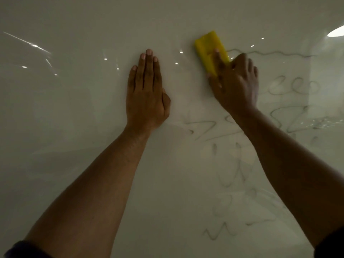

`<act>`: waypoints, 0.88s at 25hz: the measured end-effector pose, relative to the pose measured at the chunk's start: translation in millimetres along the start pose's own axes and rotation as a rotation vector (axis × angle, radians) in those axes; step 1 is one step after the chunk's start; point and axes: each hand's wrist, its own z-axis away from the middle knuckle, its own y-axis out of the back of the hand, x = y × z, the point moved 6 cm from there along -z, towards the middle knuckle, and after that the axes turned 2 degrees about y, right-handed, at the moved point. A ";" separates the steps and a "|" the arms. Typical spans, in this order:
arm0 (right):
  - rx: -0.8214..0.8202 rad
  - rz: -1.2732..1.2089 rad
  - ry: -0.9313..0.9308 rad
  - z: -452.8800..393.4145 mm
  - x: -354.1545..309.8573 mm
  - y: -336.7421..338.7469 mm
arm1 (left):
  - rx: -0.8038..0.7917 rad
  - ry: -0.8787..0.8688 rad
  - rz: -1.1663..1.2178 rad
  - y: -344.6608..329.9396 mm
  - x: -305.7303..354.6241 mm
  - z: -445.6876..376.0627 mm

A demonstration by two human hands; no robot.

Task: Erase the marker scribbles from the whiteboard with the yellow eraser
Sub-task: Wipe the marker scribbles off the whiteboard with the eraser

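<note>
Your right-hand grip (235, 84) clamps the yellow eraser (210, 50) flat against the whiteboard (74, 108), beside the wavy scribbles (275, 52); your left hand (147, 94) lies open, empty, bracing you.

Dark sleeve cuffs (24, 248), ceiling light reflections (336, 31)

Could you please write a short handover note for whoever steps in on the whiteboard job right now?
Left hand: open, flat against the whiteboard, holding nothing.
Right hand: pressing the yellow eraser against the board near the top, at the left end of a wavy marker line.
Done: the board around and left of the left hand shows no marks.
Left: the wavy line, the loops under it, and the fainter scribbles running down the lower right of the board, partly behind the right forearm. Most of the marks are still there.
</note>
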 end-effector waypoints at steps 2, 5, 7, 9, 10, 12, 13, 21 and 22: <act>0.023 -0.017 -0.167 -2.2 -3.5 -2.8 | -0.009 0.018 0.003 -0.2 3.6 2.1; 0.016 -0.031 0.383 11.6 -38.3 -2.6 | -0.004 0.033 0.012 -1.4 6.1 4.3; 0.016 0.022 0.273 4.2 -6.9 1.6 | -0.002 0.033 0.015 -1.8 6.5 5.3; 0.000 -0.047 -0.160 0.2 29.6 -1.2 | 0.000 0.030 0.015 -1.8 7.9 6.9; 0.001 -0.074 -0.218 2.2 31.4 -2.2 | 0.002 0.030 0.014 -1.7 8.8 7.7; 0.014 -0.123 0.118 12.6 3.4 -2.5 | 0.008 0.031 0.013 -2.2 10.6 8.7; -0.002 -0.140 0.376 23.2 -11.1 -1.2 | 0.009 0.033 0.013 -2.7 11.2 9.4; 0.034 -0.114 0.171 4.1 5.3 1.4 | 0.033 0.047 0.028 -3.2 14.9 16.2; 0.018 -0.129 0.453 14.3 -7.2 2.1 | 0.042 0.048 0.033 -3.0 15.1 17.3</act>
